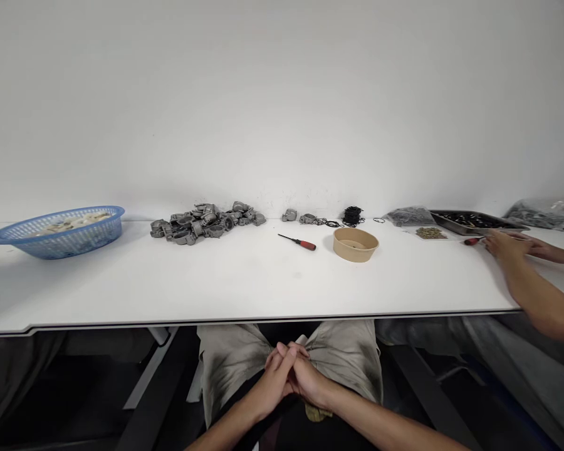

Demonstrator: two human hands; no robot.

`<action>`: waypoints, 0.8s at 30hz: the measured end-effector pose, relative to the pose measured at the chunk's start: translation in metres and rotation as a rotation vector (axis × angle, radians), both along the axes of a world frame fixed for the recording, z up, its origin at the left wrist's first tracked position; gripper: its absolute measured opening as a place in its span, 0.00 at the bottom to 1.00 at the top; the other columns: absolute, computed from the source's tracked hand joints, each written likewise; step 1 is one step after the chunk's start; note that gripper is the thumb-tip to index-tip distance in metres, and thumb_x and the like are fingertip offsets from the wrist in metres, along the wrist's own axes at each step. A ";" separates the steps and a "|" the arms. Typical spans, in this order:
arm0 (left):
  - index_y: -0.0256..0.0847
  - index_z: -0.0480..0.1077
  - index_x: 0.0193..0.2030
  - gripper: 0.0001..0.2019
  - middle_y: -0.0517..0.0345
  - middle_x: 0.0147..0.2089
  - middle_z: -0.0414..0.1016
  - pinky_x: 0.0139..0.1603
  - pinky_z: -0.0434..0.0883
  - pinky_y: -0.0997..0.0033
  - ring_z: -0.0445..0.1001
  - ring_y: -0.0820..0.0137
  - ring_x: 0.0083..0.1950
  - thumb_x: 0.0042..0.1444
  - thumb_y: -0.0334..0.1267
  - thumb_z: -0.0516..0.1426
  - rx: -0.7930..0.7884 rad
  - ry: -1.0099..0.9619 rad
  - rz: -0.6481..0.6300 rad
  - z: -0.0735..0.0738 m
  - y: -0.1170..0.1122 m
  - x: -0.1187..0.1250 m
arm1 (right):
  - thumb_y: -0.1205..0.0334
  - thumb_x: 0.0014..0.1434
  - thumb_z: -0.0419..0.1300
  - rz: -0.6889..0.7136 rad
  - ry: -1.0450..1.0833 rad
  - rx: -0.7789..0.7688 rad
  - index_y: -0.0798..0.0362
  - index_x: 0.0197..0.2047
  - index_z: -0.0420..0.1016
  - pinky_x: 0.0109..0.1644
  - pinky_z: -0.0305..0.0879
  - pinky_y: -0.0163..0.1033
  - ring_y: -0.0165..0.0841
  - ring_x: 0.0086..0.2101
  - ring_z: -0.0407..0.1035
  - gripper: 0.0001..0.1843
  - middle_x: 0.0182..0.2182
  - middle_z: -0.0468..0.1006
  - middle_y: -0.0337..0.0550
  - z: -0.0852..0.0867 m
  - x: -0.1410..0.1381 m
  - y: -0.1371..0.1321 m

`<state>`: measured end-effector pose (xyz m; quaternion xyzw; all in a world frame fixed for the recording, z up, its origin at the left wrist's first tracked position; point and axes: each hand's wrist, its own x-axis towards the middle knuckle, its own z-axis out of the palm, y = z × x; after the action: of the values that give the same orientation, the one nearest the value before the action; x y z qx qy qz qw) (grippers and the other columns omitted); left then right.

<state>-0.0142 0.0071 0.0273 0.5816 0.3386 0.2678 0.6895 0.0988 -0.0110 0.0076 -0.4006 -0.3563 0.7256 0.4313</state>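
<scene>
Below the table edge, my left hand [276,374] and my right hand [306,376] rest clasped together over my lap. Their fingers are laced and pressed against each other, and no object shows in them. On the white table [244,282] ahead lies a screwdriver [303,243] with a red and black handle, its shaft pointing left. Just right of it stands a round brown paper bowl [356,245] with something small and dark inside. A heap of grey metal housings [207,222] sits at the back, left of the screwdriver.
A blue plastic basket [70,235] holding pale parts stands far left. At the back are two separate grey housings [298,216], black rings [352,217], a bag of dark parts [410,216] and brass-coloured pieces [431,233]. A co-worker's hands [507,244] work beside a dark tray [479,220].
</scene>
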 end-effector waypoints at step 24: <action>0.39 0.74 0.51 0.34 0.45 0.54 0.73 0.71 0.63 0.49 0.68 0.53 0.62 0.61 0.69 0.50 0.029 0.020 0.020 -0.005 0.001 0.000 | 0.22 0.51 0.61 0.014 0.013 -0.015 0.55 0.40 0.73 0.40 0.74 0.48 0.38 0.34 0.73 0.39 0.32 0.75 0.43 0.003 0.002 -0.001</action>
<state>-0.0143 0.0081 0.0225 0.5908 0.3474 0.2737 0.6748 0.1011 -0.0116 0.0103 -0.3965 -0.3507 0.7341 0.4253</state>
